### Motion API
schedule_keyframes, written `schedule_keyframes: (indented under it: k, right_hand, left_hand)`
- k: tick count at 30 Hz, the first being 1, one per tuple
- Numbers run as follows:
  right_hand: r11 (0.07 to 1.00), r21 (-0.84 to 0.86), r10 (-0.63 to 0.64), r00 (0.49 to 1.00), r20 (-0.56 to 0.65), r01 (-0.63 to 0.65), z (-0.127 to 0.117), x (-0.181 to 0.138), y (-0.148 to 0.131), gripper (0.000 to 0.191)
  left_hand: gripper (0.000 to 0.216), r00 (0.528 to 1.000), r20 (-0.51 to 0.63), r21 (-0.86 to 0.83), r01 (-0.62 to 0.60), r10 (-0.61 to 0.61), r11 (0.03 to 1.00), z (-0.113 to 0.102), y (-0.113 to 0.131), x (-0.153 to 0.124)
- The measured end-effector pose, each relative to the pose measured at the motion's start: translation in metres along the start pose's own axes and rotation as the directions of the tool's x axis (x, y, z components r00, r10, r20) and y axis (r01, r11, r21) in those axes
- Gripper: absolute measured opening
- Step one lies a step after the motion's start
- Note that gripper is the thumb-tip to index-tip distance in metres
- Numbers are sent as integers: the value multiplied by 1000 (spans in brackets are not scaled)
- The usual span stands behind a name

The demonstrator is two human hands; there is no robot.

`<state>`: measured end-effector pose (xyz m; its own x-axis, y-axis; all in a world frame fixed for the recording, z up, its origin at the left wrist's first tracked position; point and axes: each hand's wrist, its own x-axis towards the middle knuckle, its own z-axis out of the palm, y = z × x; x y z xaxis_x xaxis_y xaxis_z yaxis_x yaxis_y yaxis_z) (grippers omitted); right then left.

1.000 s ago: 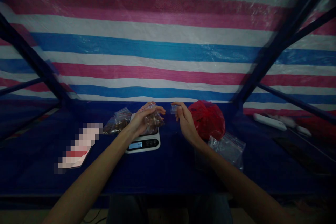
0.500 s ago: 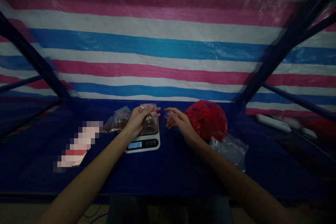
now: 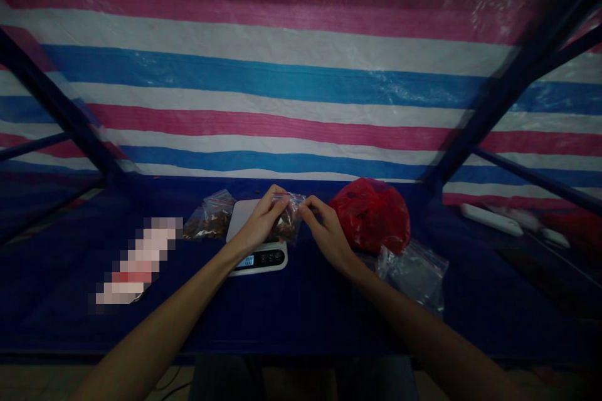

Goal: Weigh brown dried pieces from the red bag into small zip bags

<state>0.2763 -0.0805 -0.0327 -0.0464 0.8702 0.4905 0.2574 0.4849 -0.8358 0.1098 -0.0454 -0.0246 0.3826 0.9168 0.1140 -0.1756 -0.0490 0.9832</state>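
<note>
My left hand (image 3: 264, 220) is closed on the upper left of a small clear zip bag (image 3: 288, 220) with brown bits in its lower part. The fingers of my right hand (image 3: 325, 225) pinch together at the top right corner of that bag. Both hands hold it just above a white kitchen scale (image 3: 259, 269), whose display reads 0.0. Part of the scale's plate is hidden by my left hand and the bag.
Filled zip bags (image 3: 211, 216) with brown contents lie left of the scale. A red plastic bag (image 3: 369, 216) sits to the right, with clear empty bags (image 3: 416, 272) in front of it. A blurred-out pinkish item (image 3: 136, 263) lies on the blue table (image 3: 305, 319).
The zip bag and my left hand have moved right over the scale. My right hand has closed on the bag's corner; the small clear piece it held before no longer shows.
</note>
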Motion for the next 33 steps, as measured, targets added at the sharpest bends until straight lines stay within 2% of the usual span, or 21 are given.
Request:
schedule_keyframes:
  k: [2, 4, 7, 11, 15, 18, 21, 27, 30, 33]
  right_hand:
    - [989, 138, 52, 998, -30, -48, 1, 0, -1, 31]
    - [972, 221, 91, 995, -44, -79, 0, 1, 0, 32]
    - [968, 233, 99, 995, -29, -90, -6, 4, 5, 31]
    - [969, 235, 77, 997, 27, -82, -12, 9, 7, 32]
    - [949, 300, 85, 995, 54, -97, -11, 9, 5, 31]
    - [942, 325, 90, 996, 1, -86, -9, 8, 4, 32]
    - [945, 313, 113, 993, -23, -100, -8, 6, 4, 34]
    - [914, 349, 195, 978, 69, -207, -2, 2, 6, 31]
    - [905, 375, 178, 979, 97, -202, 1, 1, 6, 31]
    - [903, 393, 153, 985, 85, -174, 2, 0, 9, 29]
  left_hand:
    - [30, 999, 21, 32, -38, 37, 999, 3, -3, -1]
    - [28, 997, -32, 40, -67, 68, 997, 5, -5, -2]
    - [29, 990, -122, 22, -64, 66, 998, 7, -5, -2]
    - [29, 990, -129, 36, -60, 64, 998, 7, 0, -4]
    - [29, 973, -138, 103, -170, 184, 980, 8, 3, -5]
    - [30, 959, -152, 132, -221, 240, 966, 10, 2, -6]
    - [29, 968, -113, 120, -210, 223, 970, 12, 0, -6]
    - [28, 984, -65, 150, -156, 167, 976, 17, 1, -9]
    - [29, 983, -91, 139, -145, 159, 980, 18, 2, -10]
    - [30, 991, -95, 95, -88, 97, 992, 18, 1, -9]
